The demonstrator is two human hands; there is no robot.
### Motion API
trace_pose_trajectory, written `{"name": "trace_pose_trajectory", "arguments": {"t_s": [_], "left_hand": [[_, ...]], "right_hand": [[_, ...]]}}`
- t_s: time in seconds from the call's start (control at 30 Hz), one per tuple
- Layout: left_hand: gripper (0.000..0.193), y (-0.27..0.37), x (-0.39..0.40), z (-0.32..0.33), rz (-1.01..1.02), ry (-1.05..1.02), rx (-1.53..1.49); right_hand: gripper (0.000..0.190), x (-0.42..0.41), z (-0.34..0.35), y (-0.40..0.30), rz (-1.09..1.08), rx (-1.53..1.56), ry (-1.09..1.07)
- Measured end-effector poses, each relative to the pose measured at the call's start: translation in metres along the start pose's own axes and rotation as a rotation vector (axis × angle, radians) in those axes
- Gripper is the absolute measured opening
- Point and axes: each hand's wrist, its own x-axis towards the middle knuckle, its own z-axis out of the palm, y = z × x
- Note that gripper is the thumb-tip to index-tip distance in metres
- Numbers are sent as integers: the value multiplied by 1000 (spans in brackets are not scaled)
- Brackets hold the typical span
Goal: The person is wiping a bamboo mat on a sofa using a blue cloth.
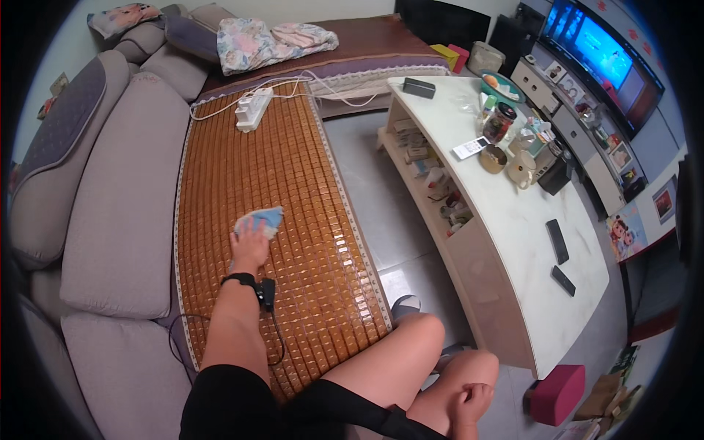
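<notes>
My left hand (251, 245) lies palm down on a blue and cream cloth (268, 219), pressing it against the brown tile-pattern seat mat (264, 176) of the sofa. Part of the cloth is hidden under the fingers. A black wrist strap with a small device and a cable (267, 294) is on the left wrist. My right hand (474, 402) rests by my right knee, its fingers curled and nothing seen in it.
A white power strip (253, 110) with cords lies at the mat's far end. Grey sofa cushions (126, 198) line the left. To the right stands a marble-look coffee table (495, 220) with remotes, a jar and a mug (521, 168). A magenta stool (556, 395) is at lower right.
</notes>
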Motion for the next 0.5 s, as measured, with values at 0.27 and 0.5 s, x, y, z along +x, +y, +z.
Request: {"name": "trace_pose_trajectory", "arguments": {"t_s": [0.27, 0.5], "left_hand": [[56, -122, -77, 29, -355, 85, -143], [54, -126, -165, 50, -280, 71, -75]], "right_hand": [[8, 3, 2, -7, 12, -10, -41], [9, -3, 4, -2, -58, -10, -70]]}}
